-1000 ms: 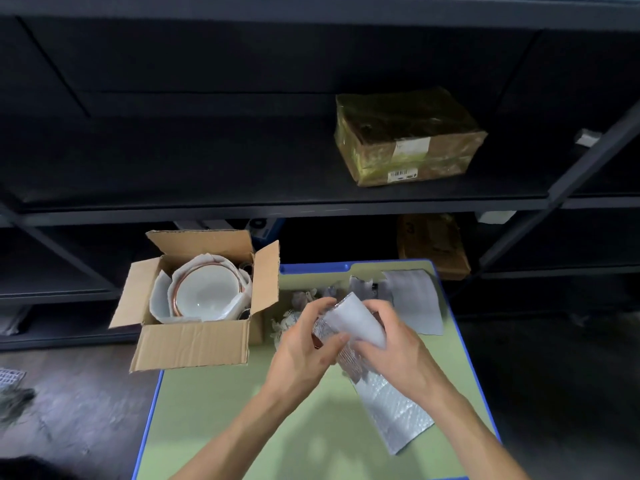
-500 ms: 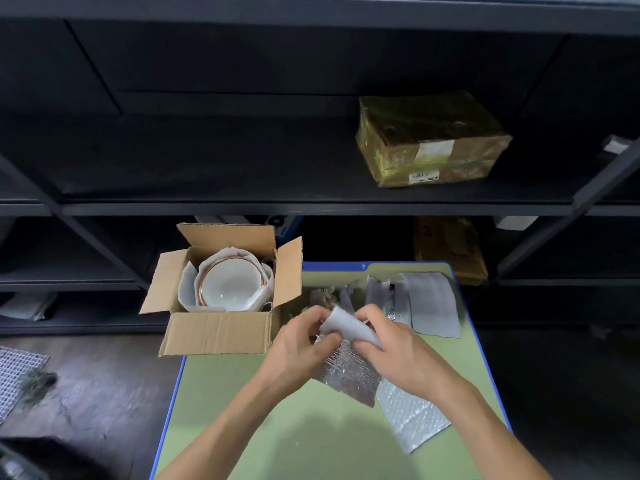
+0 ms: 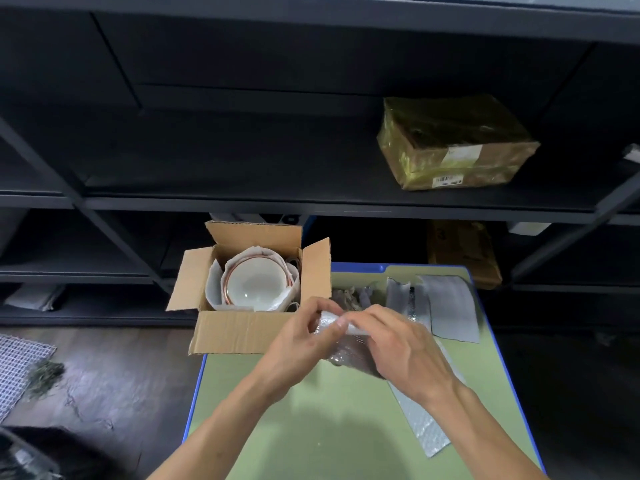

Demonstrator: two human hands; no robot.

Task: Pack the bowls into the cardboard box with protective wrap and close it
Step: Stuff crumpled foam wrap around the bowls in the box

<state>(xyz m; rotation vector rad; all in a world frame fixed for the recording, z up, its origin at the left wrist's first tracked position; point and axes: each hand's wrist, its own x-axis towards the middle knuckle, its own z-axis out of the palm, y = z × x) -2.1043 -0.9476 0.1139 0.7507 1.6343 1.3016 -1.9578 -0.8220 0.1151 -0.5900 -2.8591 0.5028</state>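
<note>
A bundle of bubble wrap (image 3: 349, 353) is held above the green table (image 3: 311, 427) by both hands. The left hand (image 3: 294, 348) is curled round the bundle's left side, with thumb and fingertips pinching its pale upper fold. The right hand (image 3: 401, 351) is laid over the top and right side, its fingers bent round the wrap and meeting the left hand's fingertips at that same fold. Something dark is seen through the wrap, but what it is cannot be told. A loose tail of the wrap (image 3: 426, 431) is trailed from under the right hand and lies flat on the table towards its right edge.

The cardboard box (image 3: 242, 330) is set at the far left corner of the table, just beside the left hand, with all four flaps spread open. A white bowl (image 3: 256, 284) with a reddish rim is seated upright inside it, and white foam sheeting (image 3: 213, 289) is tucked round the bowl against the box walls.

Further grey sheets of wrap (image 3: 450, 306) are laid at the far right of the table, and a crumpled heap (image 3: 349, 296) is seen just behind the hands. Dark shelving (image 3: 242, 202) is ranged behind the table; a parcel bound in yellowish film (image 3: 453, 143) is kept on the upper shelf, and a brown carton (image 3: 464, 251) on the one below.
</note>
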